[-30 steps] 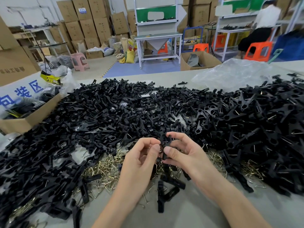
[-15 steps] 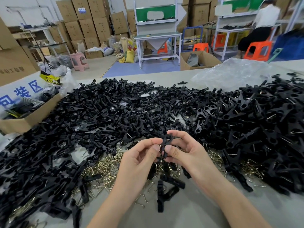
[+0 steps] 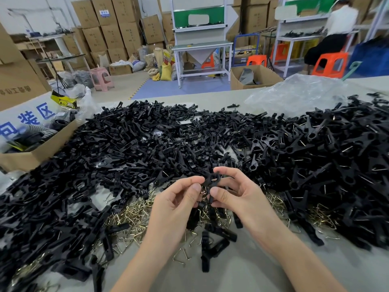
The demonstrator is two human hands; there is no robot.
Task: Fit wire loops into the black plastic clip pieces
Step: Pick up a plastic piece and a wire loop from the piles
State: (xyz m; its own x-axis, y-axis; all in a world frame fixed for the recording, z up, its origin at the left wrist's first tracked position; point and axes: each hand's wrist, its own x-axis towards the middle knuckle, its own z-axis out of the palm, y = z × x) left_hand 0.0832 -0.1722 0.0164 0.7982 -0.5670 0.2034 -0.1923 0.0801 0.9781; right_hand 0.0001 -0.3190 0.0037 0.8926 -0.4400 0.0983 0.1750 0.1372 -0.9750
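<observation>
Step in hand: one fitting is judged to be under way, with a loop being worked into a clip held above the table.
Left hand: the thumb and forefinger are closed in a pinch on the left side of the held clip; the other fingers are curled beneath.
Right hand: the thumb and forefinger are pinched on the clip's right side, and the remaining fingers are loosely spread behind it.
Small black plastic clip piece: it is held between both hands, just above the near edge of the heap.
Thin bent metal wire loop: a glint of it is seen between the two thumbs, against the clip; whether it is seated cannot be told.
Heap of loose black plastic clip pieces: it is spread across the grey table, left and centre.
Scatter of brass-coloured wire loops: it lies under and beside the hands.
Pile of clips with wire showing: it lies to the right and is judged to be finished work.
Next move: the loop ends would need to be pressed home with the thumbs while the clip is steadied, then the piece set aside on the right.
</observation>
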